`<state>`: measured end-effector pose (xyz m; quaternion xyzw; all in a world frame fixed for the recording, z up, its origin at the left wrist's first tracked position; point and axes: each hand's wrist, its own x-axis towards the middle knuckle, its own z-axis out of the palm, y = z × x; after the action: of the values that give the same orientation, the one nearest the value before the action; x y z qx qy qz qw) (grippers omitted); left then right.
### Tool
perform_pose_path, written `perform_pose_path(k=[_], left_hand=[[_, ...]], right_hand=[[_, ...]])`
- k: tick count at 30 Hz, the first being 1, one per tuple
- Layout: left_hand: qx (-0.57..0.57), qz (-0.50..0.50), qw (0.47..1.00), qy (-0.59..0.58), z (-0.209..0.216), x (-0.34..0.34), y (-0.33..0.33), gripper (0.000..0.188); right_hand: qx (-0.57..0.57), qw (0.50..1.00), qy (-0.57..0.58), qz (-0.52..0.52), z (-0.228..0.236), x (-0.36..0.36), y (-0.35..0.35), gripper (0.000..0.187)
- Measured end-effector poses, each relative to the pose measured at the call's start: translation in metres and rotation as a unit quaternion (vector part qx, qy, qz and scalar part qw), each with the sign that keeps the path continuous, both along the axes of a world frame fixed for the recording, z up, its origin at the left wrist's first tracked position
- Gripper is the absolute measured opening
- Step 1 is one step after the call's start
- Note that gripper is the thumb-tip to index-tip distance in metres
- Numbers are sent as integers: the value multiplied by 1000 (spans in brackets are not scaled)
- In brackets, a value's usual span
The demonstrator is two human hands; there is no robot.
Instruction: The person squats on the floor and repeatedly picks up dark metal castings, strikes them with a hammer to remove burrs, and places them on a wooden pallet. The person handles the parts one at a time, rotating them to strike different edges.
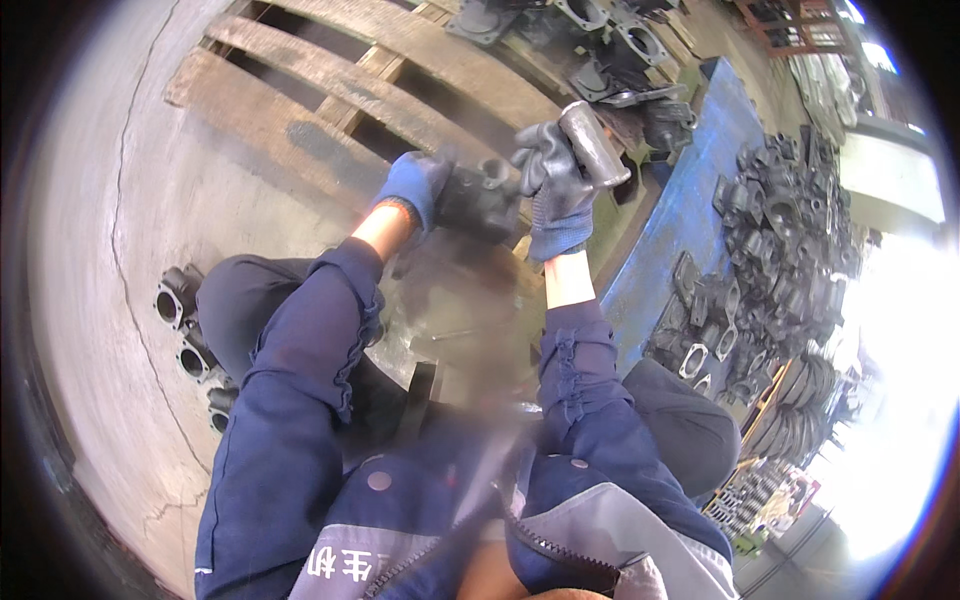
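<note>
My left hand [415, 188], in a blue glove with a dark coating, is closed on the left end of a dark metal casting [480, 205]. The casting has a short round stub on top and is blurred. Just to its right, my right hand [555, 185] wears a similar glove and is closed on a hammer [594, 145]. The hammer's thick grey cylindrical head shows beyond the fist, tilted; its handle is hidden by the fingers. Under the casting lies a smeared grey-brown area whose shape I cannot make out.
A wooden pallet [345, 95] lies ahead, with dark castings [640, 45] at its far right. Along the right runs a blue metal edge [665, 220], with a large heap of castings [790, 230] beyond. Several flanged castings [185, 325] stand on the concrete floor by my left knee.
</note>
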<state>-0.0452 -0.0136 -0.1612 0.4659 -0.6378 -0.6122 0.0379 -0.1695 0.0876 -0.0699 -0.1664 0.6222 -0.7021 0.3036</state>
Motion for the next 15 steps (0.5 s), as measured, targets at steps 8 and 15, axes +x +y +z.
perform_pose_path(k=[8,15], left_hand=[[210,139,968,1,-29,-1,0,56],[-92,-101,991,-2,-143,15,-13,62]], right_hand=[[339,913,123,-192,-102,-56,46,23],[562,801,200,-47,-196,-12,90,34]])
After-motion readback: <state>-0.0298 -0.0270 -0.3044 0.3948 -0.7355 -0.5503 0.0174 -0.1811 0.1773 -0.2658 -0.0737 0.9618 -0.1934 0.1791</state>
